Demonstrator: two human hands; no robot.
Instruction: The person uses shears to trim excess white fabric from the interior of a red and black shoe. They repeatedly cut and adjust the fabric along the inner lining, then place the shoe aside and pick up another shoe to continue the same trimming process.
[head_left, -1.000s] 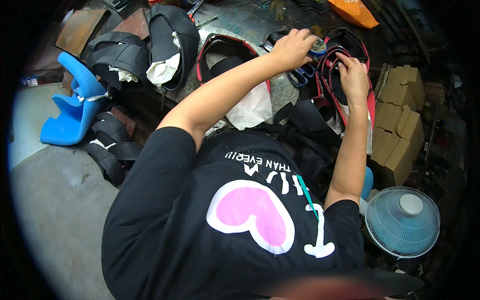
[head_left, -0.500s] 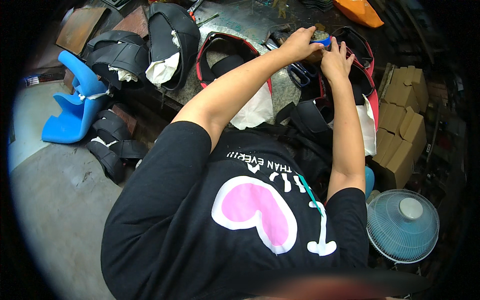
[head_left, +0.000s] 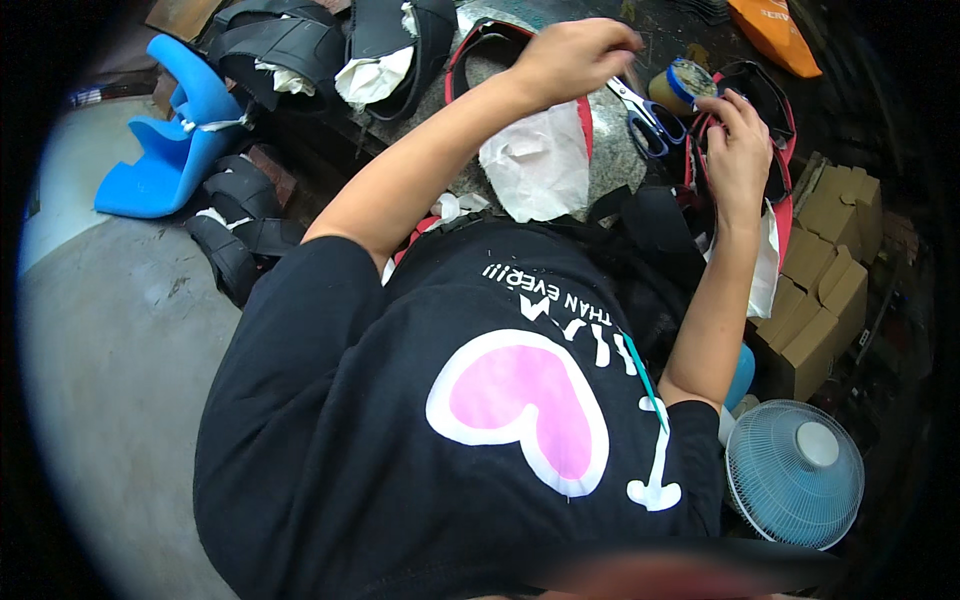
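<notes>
My left hand point(head_left: 582, 58) is raised over the far side of the bench, its fingers drawn together and blurred at the tips. Whatever may be between them is too smeared to make out. Just right of it stands a jar point(head_left: 672, 92) with a blue rim and yellowish-brown contents. My right hand point(head_left: 738, 145) is beside the jar, fingers bent and apart, over a black piece with red edging point(head_left: 785, 180). Scissors point(head_left: 650, 125) with dark blue handles lie between the hands, blades toward my left hand. Below that hand is another red-edged black piece point(head_left: 478, 42) with a white lining point(head_left: 535, 165).
Several black padded pieces stuffed with white paper point(head_left: 375, 75) stand at the left. Beyond them is a blue moulded form point(head_left: 170, 150) tied with white cord. Cardboard boxes point(head_left: 825, 270) and a fan point(head_left: 795, 470) stand on the right. An orange bag point(head_left: 775, 35) lies far right.
My hands, together at the blue-rimmed jar before, are now apart. The left has pulled away to the left; the right has moved nearer me. The jar and scissors show more fully.
</notes>
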